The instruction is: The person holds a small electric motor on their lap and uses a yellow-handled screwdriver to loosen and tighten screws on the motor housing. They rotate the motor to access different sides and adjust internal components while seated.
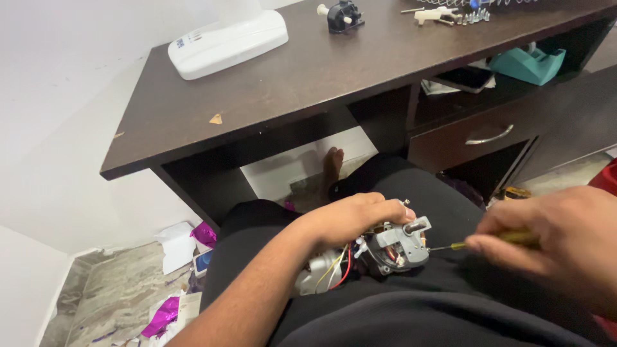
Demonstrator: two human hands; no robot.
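Dark brown desk filled the upper half of the frame. White fan base sat at its upper left. Small black part with a white knob lay top centre. Cream plastic piece and a row of screws were top right. Teal tape dispenser sat on the shelf under the desktop, upper right, with a drawer and its metal handle just below. Purple foil scraps and white paper littered the floor at lower left.
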